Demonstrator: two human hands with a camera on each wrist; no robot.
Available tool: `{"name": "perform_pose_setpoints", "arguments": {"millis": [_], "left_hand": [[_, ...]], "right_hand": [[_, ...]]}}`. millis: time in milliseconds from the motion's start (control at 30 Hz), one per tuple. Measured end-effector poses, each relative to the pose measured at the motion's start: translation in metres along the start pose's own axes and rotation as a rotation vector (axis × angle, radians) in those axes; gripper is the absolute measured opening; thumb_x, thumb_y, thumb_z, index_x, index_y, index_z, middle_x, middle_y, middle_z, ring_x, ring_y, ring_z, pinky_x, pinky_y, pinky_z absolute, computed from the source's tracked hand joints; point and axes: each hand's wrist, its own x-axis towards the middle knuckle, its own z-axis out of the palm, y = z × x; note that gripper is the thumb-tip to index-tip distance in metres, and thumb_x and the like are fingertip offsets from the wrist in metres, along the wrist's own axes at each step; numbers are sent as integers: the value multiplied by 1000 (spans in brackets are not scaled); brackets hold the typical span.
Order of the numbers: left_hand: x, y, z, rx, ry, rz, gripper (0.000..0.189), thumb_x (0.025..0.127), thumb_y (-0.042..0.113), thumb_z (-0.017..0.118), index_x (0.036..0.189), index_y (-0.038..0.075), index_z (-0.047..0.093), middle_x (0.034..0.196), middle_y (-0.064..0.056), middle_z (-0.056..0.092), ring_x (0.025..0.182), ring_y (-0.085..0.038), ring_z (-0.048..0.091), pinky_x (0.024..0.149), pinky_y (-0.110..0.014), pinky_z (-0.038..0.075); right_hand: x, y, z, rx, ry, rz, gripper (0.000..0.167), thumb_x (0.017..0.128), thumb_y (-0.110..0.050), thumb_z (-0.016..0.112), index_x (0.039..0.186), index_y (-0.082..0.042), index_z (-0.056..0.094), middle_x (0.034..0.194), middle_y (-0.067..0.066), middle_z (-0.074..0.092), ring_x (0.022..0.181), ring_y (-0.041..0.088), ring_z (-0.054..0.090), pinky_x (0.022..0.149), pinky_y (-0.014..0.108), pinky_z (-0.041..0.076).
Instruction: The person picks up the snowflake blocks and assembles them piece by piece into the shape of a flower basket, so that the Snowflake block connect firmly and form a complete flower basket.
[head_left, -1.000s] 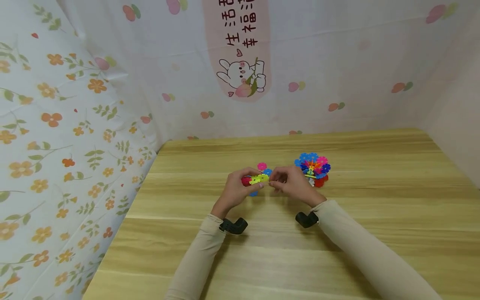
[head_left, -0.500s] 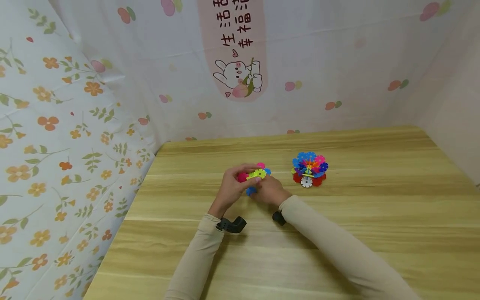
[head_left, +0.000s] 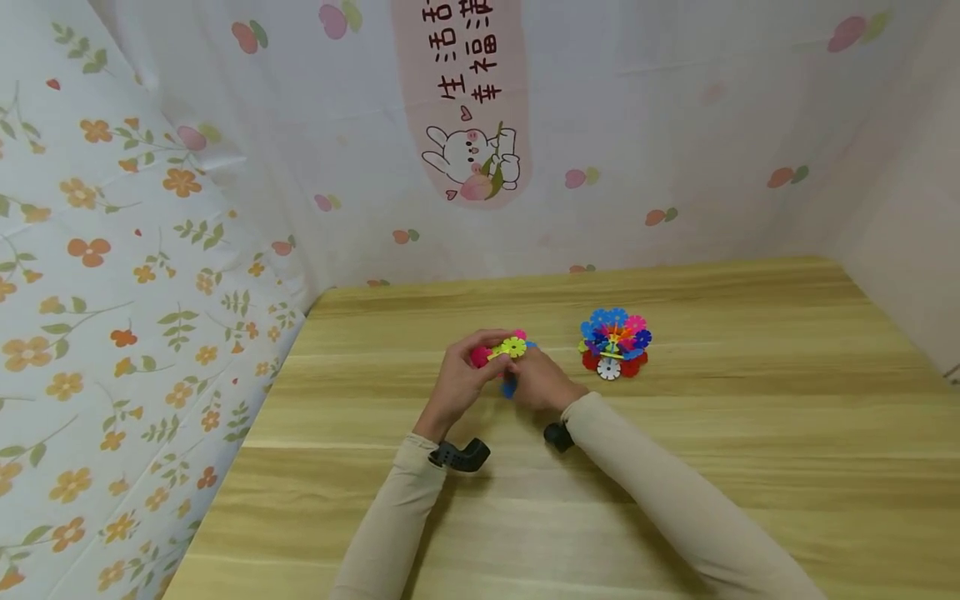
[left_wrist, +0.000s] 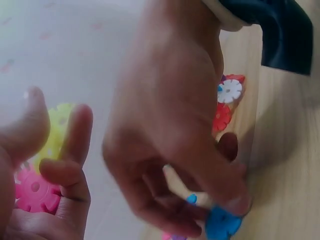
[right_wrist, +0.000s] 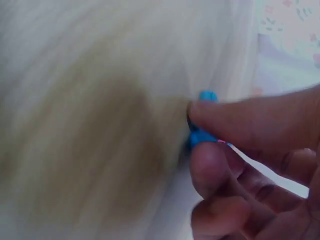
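My left hand holds a small joined piece of notched plastic snowflake discs, a yellow disc and a pink disc, between thumb and fingers. Just right of it and lower, my right hand reaches in close over the table. Its thumb and fingertips pinch a blue snowflake disc, which also shows at the bottom of the left wrist view as a blue disc. Partly hidden behind the hands are another pink disc and a bit of blue.
A finished-looking round cluster of joined discs in blue, red, pink and white stands on the wooden table, right of my hands. A printed cloth hangs behind the table, and a floral cloth at its left.
My right hand has come left and down from beside the yellow disc to the loose discs, where it now pinches a blue one. The left hand keeps its hold, nearly in place.
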Motion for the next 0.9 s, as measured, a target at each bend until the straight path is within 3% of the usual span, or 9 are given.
{"name": "perform_pose_setpoints", "arguments": {"millis": [133, 300, 400, 567, 767, 900], "left_hand": [[-2, -3, -1, 6, -3, 4, 30, 91, 6, 58, 122, 5, 60, 118, -8, 57, 96, -36, 59, 80, -35, 50], [-2, -5, -2, -2, -10, 10, 30, 93, 6, 56, 122, 5, 59, 107, -18, 58, 84, -41, 61, 77, -36, 50], [-1, -5, -3, -12, -19, 19, 30, 93, 6, 56, 122, 4, 58, 102, -24, 57, 83, -40, 62, 78, -39, 50], [-1, -6, -1, 0, -16, 22, 29, 93, 6, 56, 122, 3, 57, 105, -20, 56, 85, -34, 63, 80, -44, 50], [-1, -7, 3, -3, -35, 24, 29, 94, 5, 54, 122, 2, 56, 102, -24, 57, 85, -32, 62, 76, -33, 48], [-1, -8, 6, -2, -41, 38, 28, 93, 4, 54, 121, 2, 56, 106, -19, 58, 84, -31, 63, 71, -30, 47]], "right_hand": [[-6, 8, -7, 130, -102, 148, 16, 68, 5, 68, 77, -7, 64, 63, -3, 50, 61, 14, 43, 56, 26, 38], [-20, 18, -18, 384, -138, 241, 8, 82, -3, 66, 89, -6, 68, 74, 4, 60, 62, 20, 55, 57, 30, 48], [-29, 21, -28, 605, -97, 293, 12, 87, -4, 61, 99, -2, 65, 76, 13, 60, 61, 30, 59, 56, 37, 51], [-41, 21, -39, 906, 23, 368, 26, 87, -9, 65, 109, 2, 57, 74, 16, 60, 65, 37, 59, 62, 41, 53], [-44, 20, -42, 1094, 85, 378, 30, 88, -14, 65, 109, 3, 53, 70, 15, 60, 65, 28, 59, 61, 32, 52], [-46, 20, -41, 1207, 99, 404, 28, 90, -12, 61, 111, 5, 52, 73, 10, 61, 63, 18, 60, 64, 28, 53]]}}
